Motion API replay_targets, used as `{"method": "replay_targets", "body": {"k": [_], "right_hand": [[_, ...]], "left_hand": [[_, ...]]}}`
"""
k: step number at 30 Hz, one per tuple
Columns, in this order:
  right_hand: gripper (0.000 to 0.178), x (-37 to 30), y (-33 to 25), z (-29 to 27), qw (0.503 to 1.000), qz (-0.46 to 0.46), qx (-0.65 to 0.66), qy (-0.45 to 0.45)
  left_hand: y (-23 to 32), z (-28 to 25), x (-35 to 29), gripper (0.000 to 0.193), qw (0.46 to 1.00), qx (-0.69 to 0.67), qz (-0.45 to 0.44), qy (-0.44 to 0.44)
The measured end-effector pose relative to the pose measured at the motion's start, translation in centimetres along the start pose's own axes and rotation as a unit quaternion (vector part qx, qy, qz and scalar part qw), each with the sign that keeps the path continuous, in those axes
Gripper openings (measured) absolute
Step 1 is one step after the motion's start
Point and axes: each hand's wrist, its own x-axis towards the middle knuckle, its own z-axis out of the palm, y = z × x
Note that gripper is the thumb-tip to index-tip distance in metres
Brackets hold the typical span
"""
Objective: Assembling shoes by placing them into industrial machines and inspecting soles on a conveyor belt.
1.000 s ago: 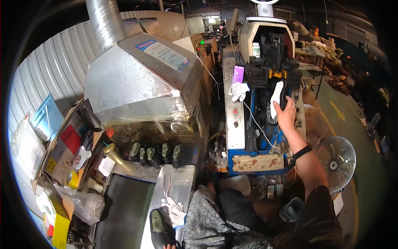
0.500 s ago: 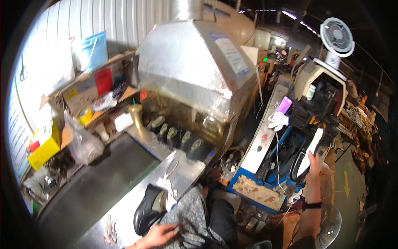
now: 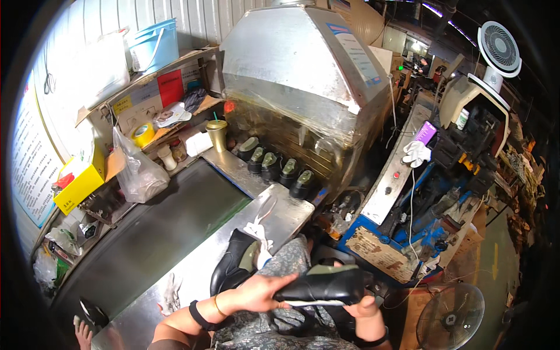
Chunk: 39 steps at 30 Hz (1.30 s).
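Note:
Above my lap, a black shoe [image 3: 321, 286] with a pale sole edge and a greenish opening lies on its side between my hands. My left hand [image 3: 259, 293] grips its left end, fingers along the upper and thumb below. At the other end, my right hand [image 3: 364, 306] is closed round the shoe, its fingers partly hidden behind it. Beside my left forearm, a second black shoe [image 3: 226, 265] with a green collar rests on the metal table [image 3: 192, 265]. White laces or a cloth [image 3: 256, 230] lie next to it.
Several black shoes [image 3: 269, 166] stand in a row under a metal hood [image 3: 286, 58]. A dark conveyor belt [image 3: 157, 233] runs at left; another person's hand [image 3: 83, 333] and a shoe [image 3: 93, 312] show at its near end. A blue machine [image 3: 379, 251] and a fan [image 3: 449, 315] stand right.
My right hand has brought the shoe from the machine at right to my lap. My left hand, free before, has taken hold of it. A person's hand and a shoe have appeared at lower left.

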Motion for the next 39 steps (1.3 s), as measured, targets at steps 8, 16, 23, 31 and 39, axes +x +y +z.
{"method": "replay_targets", "body": {"k": [8,16,23,31,39], "right_hand": [[0.069,-2.7,4.7,-1.5,0.935,0.239,0.089,0.245],[0.077,15.4,2.7,-3.7,0.963,0.116,0.174,0.169],[0.039,47.8,4.2,-11.5,0.958,-0.051,0.0,0.283],[0.046,56.6,12.2,-13.5,0.827,-0.015,-0.552,0.103],[0.095,40.4,8.4,-16.8,0.609,0.019,-0.75,0.257]], "left_hand": [[-4.2,-1.3,-2.2,0.064,0.99,0.0,0.142,0.023],[-23.7,-5.7,-5.3,0.052,0.871,0.185,-0.359,0.28],[-29.7,-0.5,-5.7,0.057,0.878,0.248,-0.329,0.244],[-29.3,-2.0,-5.5,0.06,0.873,0.214,-0.368,0.236],[-29.4,-2.0,-5.6,0.054,0.884,0.217,-0.354,0.215]]}}
